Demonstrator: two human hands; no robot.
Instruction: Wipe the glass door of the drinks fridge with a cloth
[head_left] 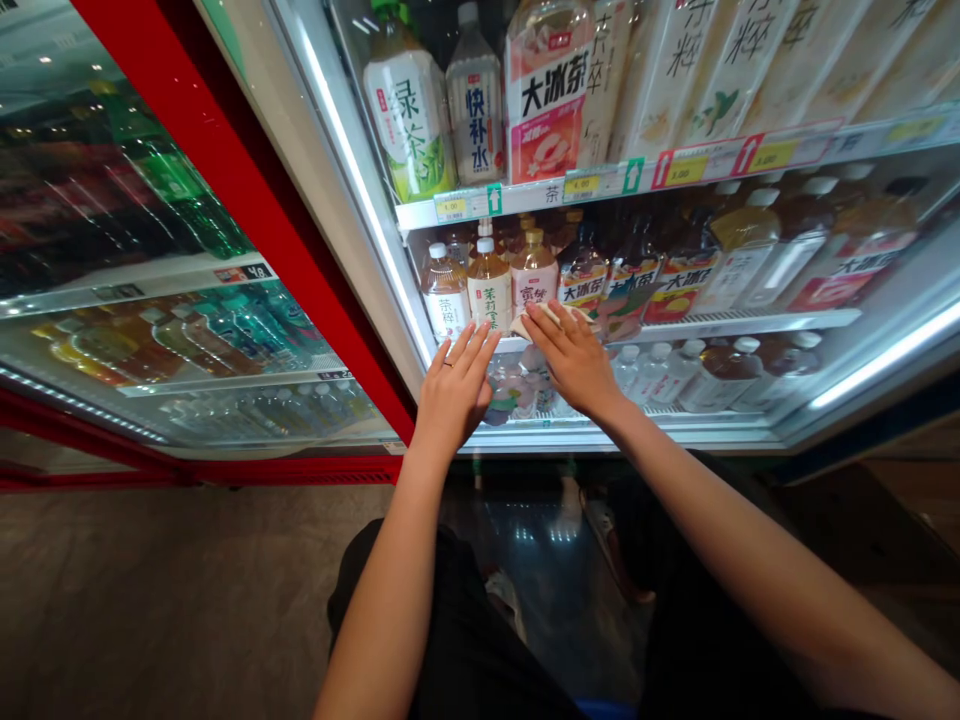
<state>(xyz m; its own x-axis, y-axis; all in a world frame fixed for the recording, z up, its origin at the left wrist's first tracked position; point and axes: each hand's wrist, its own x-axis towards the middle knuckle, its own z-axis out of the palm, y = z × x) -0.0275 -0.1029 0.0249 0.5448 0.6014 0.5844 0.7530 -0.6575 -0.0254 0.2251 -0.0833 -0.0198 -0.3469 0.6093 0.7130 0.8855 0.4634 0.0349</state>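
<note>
My left hand (454, 385) rests flat against the glass door of a drinks fridge (600, 438), with its fingers spread and a ring on one finger. My right hand (570, 360) presses a pale cloth (541, 318) to the same glass, its fingers lying over the cloth. Behind the glass, close to both hands, stand plastic bottles of tea (489, 290) on a shelf. Smaller bottles lie on the lowest shelf below my palms, partly hidden by my hands.
A red frame (225, 180) divides this door from a neighbouring fridge door (172, 340) on the left. Shelf rails with price tags (600, 180) run across behind the glass. Below lie a grey floor (187, 590) and my dark clothing (405, 620).
</note>
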